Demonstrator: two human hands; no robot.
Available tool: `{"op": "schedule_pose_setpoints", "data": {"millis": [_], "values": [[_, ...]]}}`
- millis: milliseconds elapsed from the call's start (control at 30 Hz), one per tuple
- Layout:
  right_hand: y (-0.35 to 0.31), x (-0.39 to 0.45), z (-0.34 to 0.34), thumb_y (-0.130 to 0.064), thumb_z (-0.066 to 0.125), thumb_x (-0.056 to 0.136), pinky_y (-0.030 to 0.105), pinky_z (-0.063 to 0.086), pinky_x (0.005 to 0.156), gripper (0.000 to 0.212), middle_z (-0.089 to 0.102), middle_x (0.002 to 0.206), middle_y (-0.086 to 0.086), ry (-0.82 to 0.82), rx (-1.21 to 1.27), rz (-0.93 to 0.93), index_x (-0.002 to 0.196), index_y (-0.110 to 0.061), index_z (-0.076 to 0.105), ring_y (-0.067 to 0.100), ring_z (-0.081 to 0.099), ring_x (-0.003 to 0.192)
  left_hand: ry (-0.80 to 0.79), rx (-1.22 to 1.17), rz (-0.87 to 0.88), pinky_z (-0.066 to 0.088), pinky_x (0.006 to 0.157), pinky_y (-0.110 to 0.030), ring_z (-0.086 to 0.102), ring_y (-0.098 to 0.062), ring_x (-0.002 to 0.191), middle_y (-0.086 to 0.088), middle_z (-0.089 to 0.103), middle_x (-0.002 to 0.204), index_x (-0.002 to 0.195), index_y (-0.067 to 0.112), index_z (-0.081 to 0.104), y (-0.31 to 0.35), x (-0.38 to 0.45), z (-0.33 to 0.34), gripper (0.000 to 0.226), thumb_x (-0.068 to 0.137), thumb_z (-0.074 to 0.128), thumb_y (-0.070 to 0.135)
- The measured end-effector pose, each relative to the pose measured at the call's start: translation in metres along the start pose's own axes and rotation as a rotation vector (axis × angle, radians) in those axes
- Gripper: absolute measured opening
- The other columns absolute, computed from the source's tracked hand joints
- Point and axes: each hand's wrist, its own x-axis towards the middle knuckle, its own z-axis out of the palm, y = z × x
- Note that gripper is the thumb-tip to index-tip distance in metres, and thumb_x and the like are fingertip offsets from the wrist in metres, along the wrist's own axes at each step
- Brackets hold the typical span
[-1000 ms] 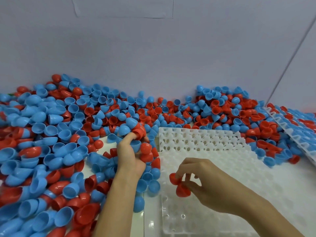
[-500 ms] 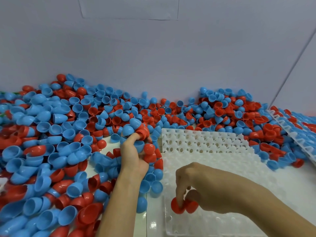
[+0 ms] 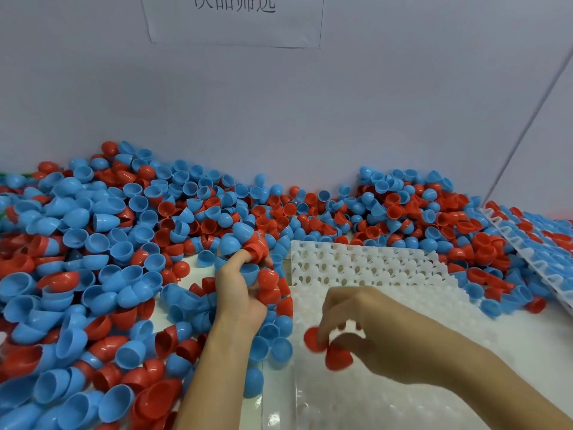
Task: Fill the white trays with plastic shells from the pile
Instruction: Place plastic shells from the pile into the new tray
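A big pile of blue and red plastic shells [image 3: 124, 259] covers the table's left and back. A white tray [image 3: 366, 265] with rows of pockets lies in the middle, another white tray [image 3: 341, 398] overlapping it nearer to me. My left hand [image 3: 238, 293] reaches into the pile's edge beside the tray and grips a handful of red and blue shells [image 3: 257, 252]. My right hand [image 3: 366, 333] hovers low over the near tray's left part and pinches two red shells [image 3: 328, 349] in its fingertips.
A third tray [image 3: 533, 249] filled with blue and red shells leans at the right edge. A grey wall with a paper sign [image 3: 235, 17] closes the back. Loose blue shells [image 3: 273, 346] lie along the near tray's left edge.
My right hand dropped with the two red shells from mid-tray towards the near tray's left part and now holds them just above it. My left hand stayed in the pile.
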Motion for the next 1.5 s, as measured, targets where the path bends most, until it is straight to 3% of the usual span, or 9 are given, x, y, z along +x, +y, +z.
{"op": "schedule_pose_setpoints", "data": {"millis": [167, 300, 433, 567, 767, 967, 1167, 1300, 1500], "values": [[0.016, 0.037, -0.013, -0.025, 0.066, 0.093, 0.02, 0.05, 0.073, 0.017, 0.057, 0.095, -0.023, 0.329, -0.041, 0.082, 0.105, -0.034, 0.073, -0.001, 0.055, 0.084, -0.005, 0.0, -0.026, 0.05, 0.048, -0.024, 0.057, -0.011, 0.05, -0.001, 0.06, 0.06, 0.061, 0.019, 0.07, 0.001, -0.001, 0.001, 0.032, 0.089, 0.058, 0.008], [0.024, 0.091, -0.023, -0.021, 0.062, 0.096, 0.027, 0.053, 0.079, 0.018, 0.065, 0.11, -0.004, 0.434, -0.147, 0.151, 0.11, -0.02, 0.074, 0.011, 0.06, 0.093, -0.001, 0.002, -0.012, 0.047, 0.045, -0.023, 0.055, -0.011, 0.051, -0.002, 0.058, 0.062, 0.061, 0.019, 0.07, 0.001, -0.001, 0.001, 0.031, 0.088, 0.058, 0.007], [0.031, 0.138, -0.024, -0.017, 0.061, 0.094, 0.031, 0.056, 0.066, 0.014, 0.068, 0.102, 0.005, 0.401, -0.232, 0.23, 0.095, -0.012, 0.074, 0.021, 0.066, 0.084, 0.001, 0.0, -0.062, 0.04, 0.036, -0.024, 0.051, -0.012, 0.047, -0.004, 0.055, 0.062, 0.062, 0.016, 0.066, 0.001, 0.0, 0.0, 0.027, 0.087, 0.059, 0.009], [0.041, 0.16, -0.022, -0.014, 0.06, 0.088, 0.025, 0.036, 0.05, 0.023, 0.051, 0.082, 0.0, 0.268, -0.402, 0.27, 0.067, -0.016, 0.051, 0.013, 0.047, 0.063, 0.004, 0.018, -0.08, 0.042, 0.041, -0.024, 0.053, -0.013, 0.052, -0.005, 0.055, 0.065, 0.062, 0.015, 0.064, -0.001, 0.002, -0.002, 0.01, 0.072, 0.066, 0.014], [0.049, 0.164, -0.029, -0.014, 0.062, 0.088, 0.026, 0.048, 0.063, 0.028, 0.055, 0.092, 0.002, 0.145, -0.456, 0.185, 0.066, -0.018, 0.046, 0.02, 0.058, 0.083, -0.003, 0.013, -0.092, 0.042, 0.04, -0.024, 0.052, -0.013, 0.051, -0.006, 0.055, 0.064, 0.057, 0.017, 0.065, -0.002, 0.003, -0.001, 0.005, 0.06, 0.069, 0.019], [0.047, 0.17, -0.03, -0.005, 0.061, 0.087, 0.025, 0.042, 0.051, 0.013, 0.056, 0.083, 0.001, 0.152, -0.546, 0.204, 0.081, -0.015, 0.055, 0.013, 0.048, 0.064, 0.016, 0.04, -0.093, 0.042, 0.04, -0.024, 0.051, -0.014, 0.054, -0.006, 0.054, 0.065, 0.061, 0.016, 0.064, -0.002, 0.004, -0.001, 0.006, 0.061, 0.068, 0.02], [0.044, 0.166, -0.024, -0.006, 0.056, 0.085, 0.024, 0.033, 0.045, 0.033, 0.044, 0.069, -0.004, 0.188, -0.581, 0.202, 0.064, -0.021, 0.035, 0.011, 0.04, 0.054, 0.017, 0.022, -0.09, 0.042, 0.039, -0.025, 0.053, -0.014, 0.05, -0.007, 0.056, 0.064, 0.06, 0.015, 0.066, 0.0, 0.002, 0.001, 0.004, 0.061, 0.067, 0.019], [0.042, 0.157, -0.031, -0.004, 0.056, 0.083, 0.03, 0.053, 0.057, 0.014, 0.066, 0.086, 0.002, 0.277, -0.496, 0.26, 0.087, -0.016, 0.064, 0.017, 0.064, 0.069, 0.023, -0.006, -0.085, 0.043, 0.041, -0.024, 0.052, -0.014, 0.05, -0.009, 0.054, 0.065, 0.075, 0.011, 0.063, 0.0, 0.001, 0.002, 0.014, 0.063, 0.067, 0.017], [0.034, 0.132, -0.026, -0.02, 0.06, 0.095, 0.034, 0.059, 0.081, 0.025, 0.07, 0.115, -0.007, 0.457, -0.17, 0.192, 0.119, -0.024, 0.068, 0.013, 0.067, 0.094, 0.038, -0.025, -0.1, 0.045, 0.04, -0.026, 0.055, -0.016, 0.047, -0.008, 0.055, 0.062, 0.064, 0.012, 0.064, 0.0, 0.001, 0.004, 0.005, 0.062, 0.067, 0.016]]}}
